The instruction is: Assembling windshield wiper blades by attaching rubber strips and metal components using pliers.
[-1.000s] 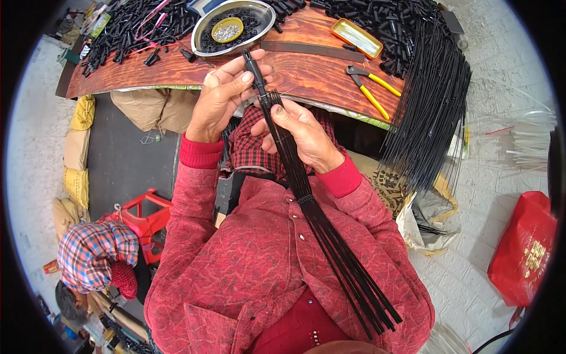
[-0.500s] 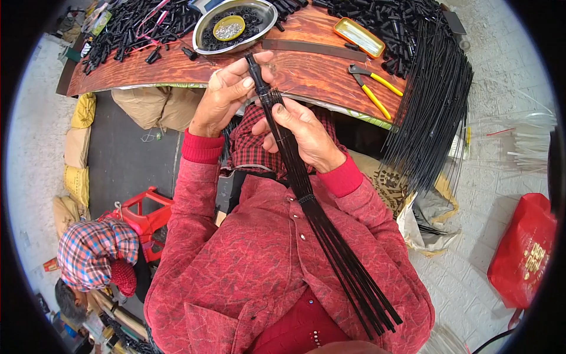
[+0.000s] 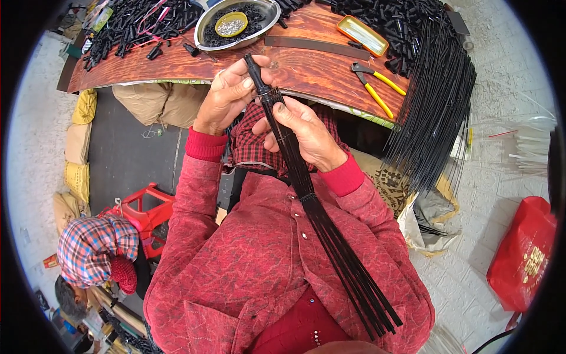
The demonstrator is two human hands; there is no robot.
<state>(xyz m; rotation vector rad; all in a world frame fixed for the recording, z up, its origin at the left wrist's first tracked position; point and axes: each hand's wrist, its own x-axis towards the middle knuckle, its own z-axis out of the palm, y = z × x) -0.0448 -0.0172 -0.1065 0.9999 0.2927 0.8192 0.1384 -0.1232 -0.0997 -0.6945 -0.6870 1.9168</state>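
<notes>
Across my chest lies what looks like an umbrella frame [image 3: 311,203], a slanting bundle of thin black ribs that spread apart toward the lower right. Its upper end carries a black tubular fitting [image 3: 255,73]. My left hand [image 3: 226,100] pinches this fitting between thumb and fingers, other fingers partly behind it. Just below, my right hand [image 3: 306,133] is closed around the upper ribs, its thumb pressed on them near the collar. A few short rib ends stick up between the two hands. A tie or joint band encircles the bundle lower down.
The wooden table [image 3: 318,71] ahead holds yellow-handled pliers [image 3: 379,100], a metal bowl [image 3: 202,40] of black rings, an orange-rimmed tray [image 3: 364,36], a flat dark strip [image 3: 315,47], piled black fittings and long black rods [image 3: 427,112]. Another person [image 3: 97,248] sits at lower left.
The view has shifted very slightly. Both hands keep nearly the same grip; the fitting in my left hand appears slightly turned.
</notes>
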